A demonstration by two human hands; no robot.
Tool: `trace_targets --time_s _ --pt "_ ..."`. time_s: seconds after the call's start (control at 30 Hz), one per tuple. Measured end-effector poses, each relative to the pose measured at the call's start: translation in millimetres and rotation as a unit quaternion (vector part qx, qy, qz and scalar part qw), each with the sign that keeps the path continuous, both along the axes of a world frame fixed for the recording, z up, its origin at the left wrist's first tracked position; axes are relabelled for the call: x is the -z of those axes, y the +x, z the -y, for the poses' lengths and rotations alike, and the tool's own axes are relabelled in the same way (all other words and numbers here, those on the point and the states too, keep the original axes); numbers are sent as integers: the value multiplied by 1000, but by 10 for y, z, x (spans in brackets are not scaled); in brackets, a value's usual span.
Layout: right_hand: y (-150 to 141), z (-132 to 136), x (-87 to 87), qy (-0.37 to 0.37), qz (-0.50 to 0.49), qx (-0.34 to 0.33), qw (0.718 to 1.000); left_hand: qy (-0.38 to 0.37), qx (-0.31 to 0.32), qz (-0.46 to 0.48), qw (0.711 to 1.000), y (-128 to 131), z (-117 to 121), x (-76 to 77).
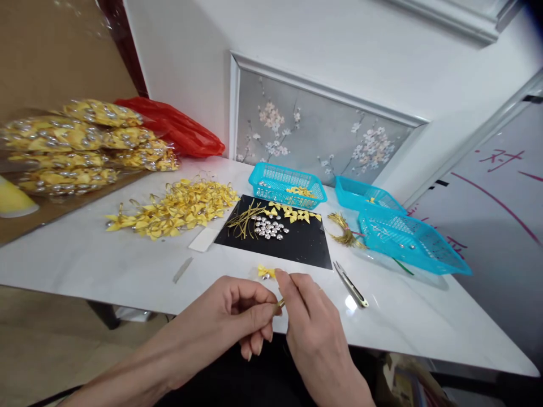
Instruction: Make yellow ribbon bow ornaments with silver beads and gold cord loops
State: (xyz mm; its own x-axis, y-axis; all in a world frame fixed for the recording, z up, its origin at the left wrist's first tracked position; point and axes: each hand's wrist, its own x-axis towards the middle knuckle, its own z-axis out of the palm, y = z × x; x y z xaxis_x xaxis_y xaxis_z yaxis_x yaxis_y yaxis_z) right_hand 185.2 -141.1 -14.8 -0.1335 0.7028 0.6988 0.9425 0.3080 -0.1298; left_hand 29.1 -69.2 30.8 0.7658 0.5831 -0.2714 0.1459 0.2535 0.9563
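Note:
My left hand is closed, its thumb and fingertips pinching a short piece of gold cord. My right hand grips the same cord from the other side, fingers bent and close together. Just past the right fingertips shows a yellow ribbon bow with a silver bell beneath it; whether it hangs from the cord or lies on the table I cannot tell. Beyond, a black mat bears loose gold cords, silver bells and yellow bows. Metal thread snips lie to the right.
A heap of yellow bow pieces covers the table's left part. Behind it are filled clear bags and a red plastic bag. Blue baskets stand along the wall, others at right near a gold cord bundle.

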Motion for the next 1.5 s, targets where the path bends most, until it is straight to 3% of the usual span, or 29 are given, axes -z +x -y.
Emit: trace_targets --time_s 0.17,0.27,0.37,0.47,0.63,0.87,1.17,1.5 --pt "-18 1 7 7 3 3 1000 2 -3 9 1000 7 -2 7" --pt "2 39 -26 -54 -96 -38 993 13 4 6 1000 -9 -10 -1" --pt "73 98 -112 -161 -259 -117 945 47 17 -11 999 -40 -10 -15" --pt "161 122 -191 -211 -375 -170 886 93 21 -29 995 -65 1 -28" --pt "195 69 -221 -220 -434 -185 854 131 28 -56 989 -64 22 -58" --pt "142 16 -232 -229 -444 -156 852 149 40 -93 984 -39 23 -89" --pt "126 32 -257 -224 -367 -136 893 170 48 -124 976 -63 44 -113" --pt "47 46 -199 -183 -337 -104 918 219 -4 -129 967 -17 62 -56"
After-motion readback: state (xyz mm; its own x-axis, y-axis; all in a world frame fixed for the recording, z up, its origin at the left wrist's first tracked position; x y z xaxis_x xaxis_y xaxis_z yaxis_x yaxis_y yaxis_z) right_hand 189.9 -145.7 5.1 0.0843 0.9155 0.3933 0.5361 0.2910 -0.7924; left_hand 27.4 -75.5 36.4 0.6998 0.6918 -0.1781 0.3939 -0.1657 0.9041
